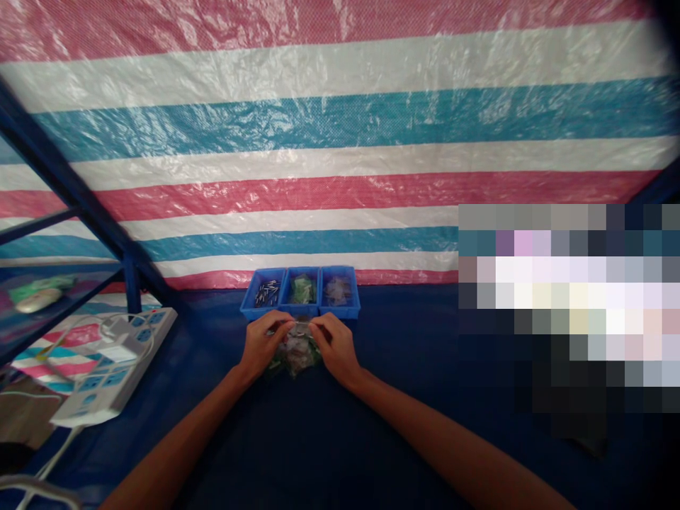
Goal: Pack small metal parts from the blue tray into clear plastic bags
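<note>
My left hand [265, 342] and my right hand [337, 347] face each other over the dark blue tabletop, fingertips pinched. Between them stretches the pale upper edge of a small clear plastic bag [302, 324], one hand at each end. Just below lies a heap of clear plastic bags [298, 356] with some green in it; where the held bag ends and the heap begins is hard to tell. Right behind my hands stand joined blue bins: the left bin [246, 306] holds small dark and silvery pieces, the middle one [303, 310] green packets, the right one [348, 312] clear bags.
A white power strip [120, 375] with a plug and cables lies on the left. Blue metal frame bars [130, 283] rise there. A striped plastic sheet [297, 127] hangs behind the tabletop [404, 354]. The area at right is pixelated and unreadable.
</note>
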### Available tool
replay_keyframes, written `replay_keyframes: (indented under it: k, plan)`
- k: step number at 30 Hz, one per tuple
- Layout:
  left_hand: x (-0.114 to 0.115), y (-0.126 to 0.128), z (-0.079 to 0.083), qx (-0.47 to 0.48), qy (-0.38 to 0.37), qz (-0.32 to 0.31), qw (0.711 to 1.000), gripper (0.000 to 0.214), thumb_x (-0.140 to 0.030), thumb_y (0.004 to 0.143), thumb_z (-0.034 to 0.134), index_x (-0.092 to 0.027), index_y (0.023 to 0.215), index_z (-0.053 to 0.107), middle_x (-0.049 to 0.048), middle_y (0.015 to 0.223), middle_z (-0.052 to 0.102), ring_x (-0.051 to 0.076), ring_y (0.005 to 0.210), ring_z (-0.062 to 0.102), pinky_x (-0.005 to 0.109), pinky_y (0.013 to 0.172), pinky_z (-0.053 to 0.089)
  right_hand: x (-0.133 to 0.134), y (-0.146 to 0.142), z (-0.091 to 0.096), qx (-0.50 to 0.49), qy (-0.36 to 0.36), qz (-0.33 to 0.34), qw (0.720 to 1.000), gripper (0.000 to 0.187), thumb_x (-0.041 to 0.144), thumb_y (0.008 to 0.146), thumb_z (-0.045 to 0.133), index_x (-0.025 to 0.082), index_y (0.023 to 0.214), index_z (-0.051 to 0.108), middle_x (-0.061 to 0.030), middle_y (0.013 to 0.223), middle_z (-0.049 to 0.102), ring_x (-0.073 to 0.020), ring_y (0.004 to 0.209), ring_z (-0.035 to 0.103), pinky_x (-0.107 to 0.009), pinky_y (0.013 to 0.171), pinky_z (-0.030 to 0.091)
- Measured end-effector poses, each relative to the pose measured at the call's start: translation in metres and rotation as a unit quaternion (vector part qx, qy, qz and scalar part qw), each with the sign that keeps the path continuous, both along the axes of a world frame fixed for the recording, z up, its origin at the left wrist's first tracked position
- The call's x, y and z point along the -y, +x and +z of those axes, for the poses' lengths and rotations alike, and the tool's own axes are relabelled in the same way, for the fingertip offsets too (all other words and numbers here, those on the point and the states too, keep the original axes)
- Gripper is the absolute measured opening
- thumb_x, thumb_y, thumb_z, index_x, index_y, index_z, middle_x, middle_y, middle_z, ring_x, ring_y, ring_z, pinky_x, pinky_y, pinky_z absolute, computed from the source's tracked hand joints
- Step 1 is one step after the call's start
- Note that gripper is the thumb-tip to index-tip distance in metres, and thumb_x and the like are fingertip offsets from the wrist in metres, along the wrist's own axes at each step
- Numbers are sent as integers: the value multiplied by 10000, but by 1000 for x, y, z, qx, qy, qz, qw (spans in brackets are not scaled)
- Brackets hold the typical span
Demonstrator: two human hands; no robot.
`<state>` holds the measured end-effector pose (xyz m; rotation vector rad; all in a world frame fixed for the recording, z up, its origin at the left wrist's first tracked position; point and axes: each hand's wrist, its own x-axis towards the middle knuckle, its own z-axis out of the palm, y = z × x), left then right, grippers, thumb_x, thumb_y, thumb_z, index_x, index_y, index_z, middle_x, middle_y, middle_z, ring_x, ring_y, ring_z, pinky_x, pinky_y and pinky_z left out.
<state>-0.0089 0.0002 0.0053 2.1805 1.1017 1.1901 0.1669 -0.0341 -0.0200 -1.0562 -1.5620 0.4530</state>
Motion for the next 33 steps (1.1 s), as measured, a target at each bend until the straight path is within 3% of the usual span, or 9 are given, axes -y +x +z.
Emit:
replay_keyframes:
  k: [6,17,24,33]
  plan:
    - [2,1,2,-46,44,25,998,176,-287,864,542,-160,768,617,-13,656,592,89,532,548,213,606,443,-1,0,-4,1,-17,8,1000,162,304,891,493,184,897,602,-5,741,555,-120,603,492,-238,603,386]
    - [1,-1,-2,-56,75,36,995,196,-291,866,537,-168,736,619,-19,605,600,99,527,554,215,587,443,-3,-2,-7,27,-4,19,999,136,256,893,483,186,847,591,-8,755,556,-125,637,500,-239,624,385]
    - [0,-6,-6,-20,132,51,990,150,-299,839,584,-172,808,657,21,763,685,128,649,631,241,689,501,-4,-7,0,50,8,13,999,176,249,915,436,189,846,586,-31,801,581,-150,762,539,-246,702,393]
    - [3,1,-1,-54,131,27,990,172,-290,874,529,-172,846,651,46,816,686,147,734,638,265,732,513,-11,-5,-6,54,-2,-18,998,245,285,935,398,186,813,586,-26,762,585,-147,714,537,-246,677,389]
